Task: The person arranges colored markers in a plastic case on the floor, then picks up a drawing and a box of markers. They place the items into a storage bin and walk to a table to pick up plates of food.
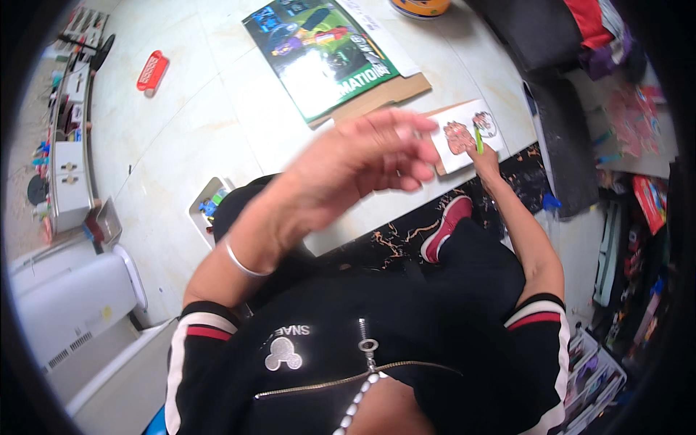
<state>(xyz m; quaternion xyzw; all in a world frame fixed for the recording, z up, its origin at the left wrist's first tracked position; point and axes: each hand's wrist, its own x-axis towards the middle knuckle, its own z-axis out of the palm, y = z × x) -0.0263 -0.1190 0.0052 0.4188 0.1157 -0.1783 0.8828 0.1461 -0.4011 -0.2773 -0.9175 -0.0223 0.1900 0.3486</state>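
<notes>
My right hand (485,163) grips a green pen (479,142), its tip on or just above a white sheet of paper (449,163). The sheet lies over a piece of brown cardboard on the pale tiled floor (223,125). One reddish-brown drawing (458,137) fills its middle; a second, partly coloured drawing (484,122) is beside the pen. To the left of the sheet, and nearer the camera, my left hand (375,155) is raised and blurred. Its fingers are loosely bent and apart, with nothing visible in them. It covers the sheet's left edge.
A glossy printed green-and-black sheet or box (321,60) rests on brown cardboard (405,89) beyond my left hand. Further left lies a red plastic object (153,70). A white bin of small toys (198,206) stands beside my dark-clothed leg. Black furniture (565,141) borders the right side.
</notes>
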